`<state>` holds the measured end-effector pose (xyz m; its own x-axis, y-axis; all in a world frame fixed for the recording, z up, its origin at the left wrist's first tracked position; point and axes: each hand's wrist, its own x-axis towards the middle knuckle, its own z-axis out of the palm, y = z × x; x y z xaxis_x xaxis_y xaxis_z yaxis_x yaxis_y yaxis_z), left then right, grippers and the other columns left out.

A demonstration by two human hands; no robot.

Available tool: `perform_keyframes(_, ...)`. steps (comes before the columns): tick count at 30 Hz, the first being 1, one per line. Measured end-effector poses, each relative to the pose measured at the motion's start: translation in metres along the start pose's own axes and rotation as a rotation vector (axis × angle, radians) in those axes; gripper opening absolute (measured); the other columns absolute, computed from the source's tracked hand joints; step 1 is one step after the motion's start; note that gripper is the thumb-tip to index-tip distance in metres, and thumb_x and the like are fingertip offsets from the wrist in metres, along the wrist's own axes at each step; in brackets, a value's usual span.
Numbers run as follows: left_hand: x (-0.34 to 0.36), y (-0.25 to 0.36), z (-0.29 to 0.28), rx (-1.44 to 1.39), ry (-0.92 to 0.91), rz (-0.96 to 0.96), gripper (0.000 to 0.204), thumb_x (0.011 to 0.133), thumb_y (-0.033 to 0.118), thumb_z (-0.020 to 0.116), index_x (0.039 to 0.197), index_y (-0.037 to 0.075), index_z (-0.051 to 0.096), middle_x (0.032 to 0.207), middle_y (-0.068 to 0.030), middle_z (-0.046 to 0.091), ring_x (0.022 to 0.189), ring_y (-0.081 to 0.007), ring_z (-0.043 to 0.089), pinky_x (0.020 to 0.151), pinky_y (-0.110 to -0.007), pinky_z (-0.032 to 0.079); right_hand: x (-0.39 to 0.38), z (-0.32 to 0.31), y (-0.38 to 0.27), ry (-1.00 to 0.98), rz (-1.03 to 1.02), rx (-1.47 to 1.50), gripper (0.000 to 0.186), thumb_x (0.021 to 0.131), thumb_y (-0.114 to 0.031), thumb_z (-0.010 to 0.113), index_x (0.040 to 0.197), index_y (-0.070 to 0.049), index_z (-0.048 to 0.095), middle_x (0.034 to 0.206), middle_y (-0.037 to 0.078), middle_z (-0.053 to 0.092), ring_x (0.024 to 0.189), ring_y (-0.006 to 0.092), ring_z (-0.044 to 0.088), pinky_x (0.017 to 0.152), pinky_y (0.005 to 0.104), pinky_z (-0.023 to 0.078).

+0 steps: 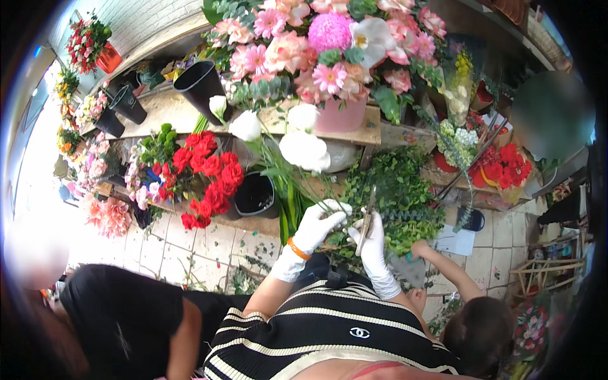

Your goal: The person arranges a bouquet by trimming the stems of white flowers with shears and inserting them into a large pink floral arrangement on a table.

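The left hand (320, 228), in a thin white glove with a twisted orange band (298, 249) at the wrist, pinches the long green stems of a loose bunch of ruffled white flowers (304, 152). The bunch is in the air, its stems slanting up and to the left, its blooms before the front edge of an upper pale wooden plank shelf (372, 126). The right hand (372, 244), gloved the same way, is curled around a narrow brownish hand tool (365, 227) that looks like shears, its tip pointing up, just beside the left hand; whether its blades are parted I cannot tell.

At the shelf's right front corner stands a pale pink pot (342, 117) with a large arrangement of pink and peach blooms (288, 54). Further left along the shelf a tapered black plastic bucket (204, 94) leans. Below, near the front edge of a lower wooden bench (263, 226), a cluster of ruffled red flowers (218, 174) sits beside a second black bucket (269, 206). Beyond the right hand lies a heap of leafy green foliage (402, 190); another person's hand (419, 249) reaches its lower edge, above the pale tiled floor (487, 263).
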<state>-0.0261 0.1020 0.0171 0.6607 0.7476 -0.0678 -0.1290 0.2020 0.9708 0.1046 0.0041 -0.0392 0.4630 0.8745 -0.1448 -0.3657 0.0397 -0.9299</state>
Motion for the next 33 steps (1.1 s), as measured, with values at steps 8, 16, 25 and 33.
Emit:
perform_keyframes(8, 0.049, 0.034, -0.068, -0.066, -0.104, 0.148, 0.011, 0.085, 0.005, 0.063, 0.095, -0.001, 0.064, 0.096, -0.0097, 0.063, 0.087, -0.0159, 0.060, 0.077, -0.029, 0.050, 0.071, 0.049, 0.002, -0.052, -0.123, -0.155, 0.062, 0.076, 0.008, 0.066, 0.129, -0.001, 0.034, 0.089, 0.003, 0.053, 0.079, 0.0113, 0.054, 0.071, 0.0243, 0.047)
perform_keyframes(16, 0.088, 0.048, -0.119, 0.226, -0.206, 0.319, 0.011, 0.076, -0.008, 0.060, 0.083, -0.002, 0.065, 0.094, -0.0142, 0.063, 0.086, -0.0222, 0.061, 0.073, -0.032, 0.052, 0.109, 0.082, 0.002, 0.019, -0.261, -0.365, 0.055, 0.077, -0.008, 0.072, 0.124, -0.002, 0.043, 0.089, 0.004, 0.057, 0.081, 0.0124, 0.055, 0.073, 0.0270, 0.047)
perform_keyframes(25, 0.098, 0.042, -0.128, 0.108, -0.253, 0.233, 0.008, 0.081, -0.004, 0.062, 0.089, -0.001, 0.063, 0.097, -0.0135, 0.061, 0.089, -0.0214, 0.060, 0.076, -0.032, 0.054, 0.111, 0.092, -0.003, 0.124, -0.231, -0.382, 0.048, 0.082, -0.010, 0.066, 0.123, -0.004, 0.044, 0.100, 0.010, 0.060, 0.092, 0.0145, 0.056, 0.082, 0.0286, 0.045)
perform_keyframes(33, 0.092, 0.035, -0.127, 0.139, -0.243, 0.243, 0.006, 0.086, 0.004, 0.060, 0.091, 0.000, 0.061, 0.097, -0.0130, 0.060, 0.081, -0.0196, 0.059, 0.074, -0.030, 0.050, 0.096, 0.098, 0.000, 0.225, -0.259, -0.424, 0.049, 0.081, -0.010, 0.066, 0.124, -0.005, 0.043, 0.099, 0.010, 0.059, 0.089, 0.0157, 0.055, 0.080, 0.0297, 0.045)
